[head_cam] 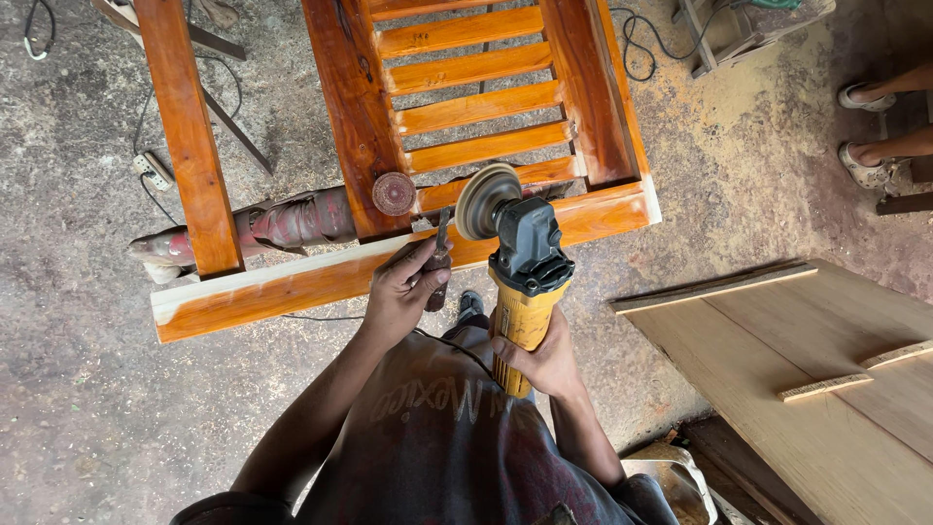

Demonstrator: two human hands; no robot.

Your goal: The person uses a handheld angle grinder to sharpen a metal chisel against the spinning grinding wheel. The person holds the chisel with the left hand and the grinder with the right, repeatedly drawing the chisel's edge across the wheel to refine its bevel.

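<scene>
Item: yellow angle grinder (523, 292), body gripped in my closed right hand (544, 360), disc turned up over the louvred wooden frame (466, 126) so my left hand (403, 292), closed on a small wrench (439, 258), reaches it.

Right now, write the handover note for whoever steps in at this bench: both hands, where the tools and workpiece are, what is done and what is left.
Right hand: gripping the yellow body of the angle grinder, held upright with its disc at the frame's edge.
Left hand: holding a small dark tool beside the grinder head, over the frame rail.
Workpiece: slatted wooden frame lying flat on supports; a loose round sanding disc rests on it.
Done: a disc sits on the grinder; whether it is tightened cannot be told.
Left: put the loose disc and the hand tool aside; the pale rail edge looks unsanded.
</scene>
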